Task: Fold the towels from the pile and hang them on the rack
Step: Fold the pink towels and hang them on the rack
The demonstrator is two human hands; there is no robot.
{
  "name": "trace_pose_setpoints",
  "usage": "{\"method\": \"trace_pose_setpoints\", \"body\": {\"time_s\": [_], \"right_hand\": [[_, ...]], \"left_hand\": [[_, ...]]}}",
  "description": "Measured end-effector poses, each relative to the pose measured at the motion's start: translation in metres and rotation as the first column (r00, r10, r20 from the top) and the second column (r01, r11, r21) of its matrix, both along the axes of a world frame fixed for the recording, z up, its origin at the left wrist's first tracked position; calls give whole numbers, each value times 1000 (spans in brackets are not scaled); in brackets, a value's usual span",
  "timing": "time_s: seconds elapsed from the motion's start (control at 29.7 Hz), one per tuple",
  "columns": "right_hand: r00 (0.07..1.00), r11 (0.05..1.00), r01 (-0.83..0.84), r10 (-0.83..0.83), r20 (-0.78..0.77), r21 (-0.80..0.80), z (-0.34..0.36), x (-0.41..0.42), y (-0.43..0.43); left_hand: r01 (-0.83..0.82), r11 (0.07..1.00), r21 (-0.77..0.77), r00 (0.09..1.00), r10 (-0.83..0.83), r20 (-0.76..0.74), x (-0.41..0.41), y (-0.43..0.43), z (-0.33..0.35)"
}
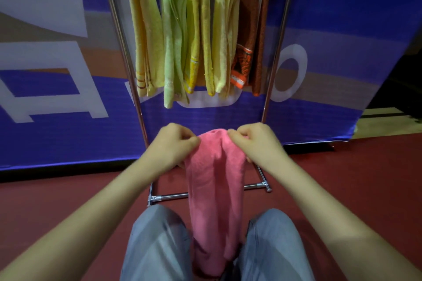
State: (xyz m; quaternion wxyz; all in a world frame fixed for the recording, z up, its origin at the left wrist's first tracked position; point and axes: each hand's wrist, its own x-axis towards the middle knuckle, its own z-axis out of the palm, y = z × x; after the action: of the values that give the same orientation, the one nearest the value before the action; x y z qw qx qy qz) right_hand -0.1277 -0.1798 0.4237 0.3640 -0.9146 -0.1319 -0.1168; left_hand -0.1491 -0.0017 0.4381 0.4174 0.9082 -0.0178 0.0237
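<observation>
Pinching the pink towel (214, 180) in narrow grips, left hand (175, 143) and right hand (255, 141) could lose its fold if either slackens.

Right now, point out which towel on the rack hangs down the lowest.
The light green towel, second from the left on the rack. Its bottom end drops clearly below the ends of the other four hanging towels, which stop higher up.

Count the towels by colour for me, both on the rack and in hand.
Pale yellow towels: 2, on the rack
Light green towel: 1, on the rack
Mustard towel: 1, on the rack
Brown towel: 1, on the rack
Pink towel: 1, gripped by the left hand and right hand
Total: 6
</observation>
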Motion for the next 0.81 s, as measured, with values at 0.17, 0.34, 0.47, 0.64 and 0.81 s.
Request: {"method": "trace_pose_setpoints", "body": {"time_s": [0.17, 0.34, 0.47, 0.64, 0.81], "right_hand": [[955, 949, -104, 178, -235, 298, -23, -30, 23], [874, 846, -126, 342, -346, 518, -30, -55, 20], [837, 818, -232, 444, -321, 526, -29, -73, 20], [764, 813, -387, 547, -343, 435, -27, -97, 16], [712, 797, -406, 583, -391, 448, -27, -113, 15]], "left_hand": [[3, 998, -61, 1000, -4, -14, -19, -20, -24], [-19, 975, -219, 999, 11, -39, -36, -14, -32], [-13, 970, -244, 1000, 10, -12, -56, -17, -33], [95, 986, -134, 995, -95, 10, -76, -10, -34], [223, 970, 96, 975, -223, -7, -86, -4, -30]]}}
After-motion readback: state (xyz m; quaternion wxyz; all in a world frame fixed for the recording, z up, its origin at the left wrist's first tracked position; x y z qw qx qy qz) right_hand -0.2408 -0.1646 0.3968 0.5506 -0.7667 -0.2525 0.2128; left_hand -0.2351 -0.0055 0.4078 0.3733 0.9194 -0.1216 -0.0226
